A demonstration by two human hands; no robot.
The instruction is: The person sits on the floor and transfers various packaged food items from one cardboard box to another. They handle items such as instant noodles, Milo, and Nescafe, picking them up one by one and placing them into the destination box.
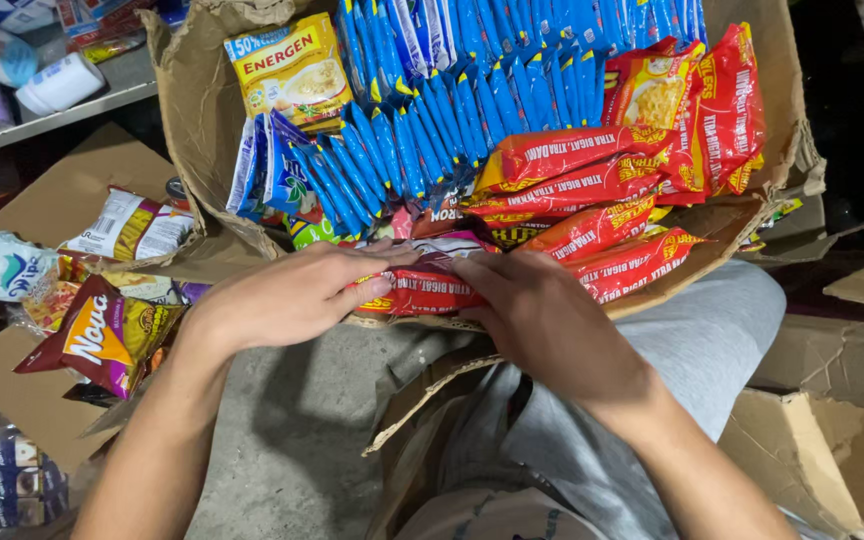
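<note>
My left hand (287,295) and my right hand (537,315) both grip a red noodle packet (422,290) at the near edge of an open cardboard box (197,110). The box holds a row of more red packets (592,190) on the right, several blue sachets (422,110) standing in the middle and back, and a yellow packet (292,70) at the back left. My fingers cover both ends of the held packet.
A maroon snack bag (102,340) and other wrapped packets (132,230) lie on flattened cardboard at left. A shelf (52,100) with white containers is at the top left. Torn cardboard (832,440) lies at the lower right beside my grey-trousered leg (692,350).
</note>
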